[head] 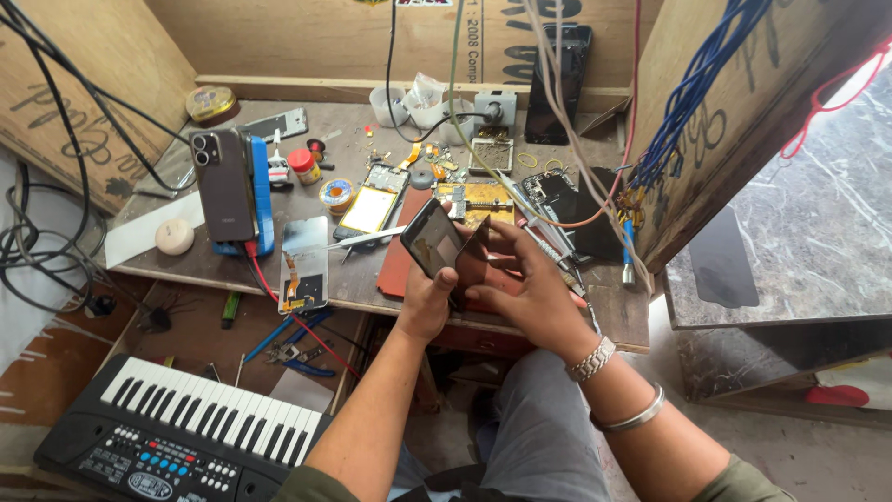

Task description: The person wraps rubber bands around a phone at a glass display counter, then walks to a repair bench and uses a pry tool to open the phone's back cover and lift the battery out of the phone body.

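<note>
My left hand (426, 302) grips a dark phone (434, 239) from below, tilted with its glossy face up, above the front edge of the wooden bench (204, 265). My right hand (523, 288) holds a thin dark brown panel (474, 256) against the phone's right side, fingers spread along its edges. Both hands hover over a red mat (398, 260) on the bench.
A phone (224, 183) stands in a blue holder at left, with a loose screen (304, 264), an open phone (371, 210), tweezers (364, 238), a circuit board jig (478, 198) and small parts around. A toy keyboard (186, 428) lies at lower left. Cables (688, 102) hang at right.
</note>
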`<state>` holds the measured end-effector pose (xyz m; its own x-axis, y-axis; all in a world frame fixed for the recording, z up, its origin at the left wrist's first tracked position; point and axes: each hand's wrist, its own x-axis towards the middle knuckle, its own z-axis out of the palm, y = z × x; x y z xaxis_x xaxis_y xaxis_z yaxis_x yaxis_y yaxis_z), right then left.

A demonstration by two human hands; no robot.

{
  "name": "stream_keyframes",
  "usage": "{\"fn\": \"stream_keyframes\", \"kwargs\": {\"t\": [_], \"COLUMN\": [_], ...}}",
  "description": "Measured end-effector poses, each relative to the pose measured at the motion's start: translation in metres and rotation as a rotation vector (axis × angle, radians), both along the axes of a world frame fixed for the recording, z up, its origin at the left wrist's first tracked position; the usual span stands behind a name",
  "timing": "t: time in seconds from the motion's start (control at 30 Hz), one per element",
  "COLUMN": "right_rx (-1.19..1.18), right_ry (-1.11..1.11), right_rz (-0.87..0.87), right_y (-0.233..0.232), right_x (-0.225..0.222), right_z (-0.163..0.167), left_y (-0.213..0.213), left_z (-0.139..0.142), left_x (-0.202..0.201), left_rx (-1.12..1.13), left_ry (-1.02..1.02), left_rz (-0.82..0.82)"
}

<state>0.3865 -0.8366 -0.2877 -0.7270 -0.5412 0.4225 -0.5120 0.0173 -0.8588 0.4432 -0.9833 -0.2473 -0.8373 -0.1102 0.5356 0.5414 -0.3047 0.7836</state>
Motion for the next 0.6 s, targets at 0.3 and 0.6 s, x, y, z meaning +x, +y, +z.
{"fn": "stream_keyframes", "kwargs": {"t": [0.3, 0.6], "right_rx": [0.013, -0.04], "right_ry": [0.123, 0.179], "right_rz": [0.119, 0.176], "right_y": [0.015, 0.017], "right_x": [-0.013, -0.008], "right_z": [-0.013, -0.026], "left_y": [-0.012, -0.024], "left_z": [-0.006, -0.015], "left_x": [-0.008, -0.015], "left_rx": [0.332, 0.345], "left_ry": [-0.141, -0.229], "left_rz": [-0.28, -0.415]}}
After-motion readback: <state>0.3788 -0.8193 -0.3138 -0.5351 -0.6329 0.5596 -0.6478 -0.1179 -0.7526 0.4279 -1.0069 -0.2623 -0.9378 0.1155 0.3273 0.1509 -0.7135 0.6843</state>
